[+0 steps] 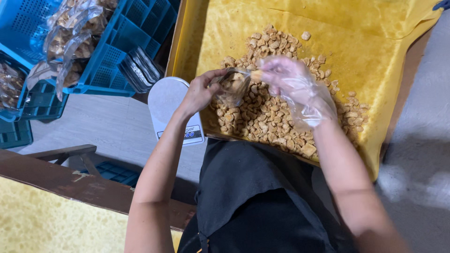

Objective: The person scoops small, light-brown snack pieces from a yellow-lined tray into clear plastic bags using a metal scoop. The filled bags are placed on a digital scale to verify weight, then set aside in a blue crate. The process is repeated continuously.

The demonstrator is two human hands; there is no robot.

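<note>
My left hand (200,91) holds a small clear plastic bag (233,85) open over a heap of pale brown snack pieces (274,117). My right hand (293,84), inside a loose clear plastic glove, pinches a snack piece (256,74) at the bag's mouth. The heap lies on a yellow sheet (365,51) lining a shallow cardboard tray. Some pieces sit inside the bag.
A white kitchen scale (171,100) stands left of the tray. A blue plastic crate (117,47) at the upper left holds filled clear bags (70,37), with a stack of clear bags (140,68) beside it. A dark wooden bench (70,180) lies below.
</note>
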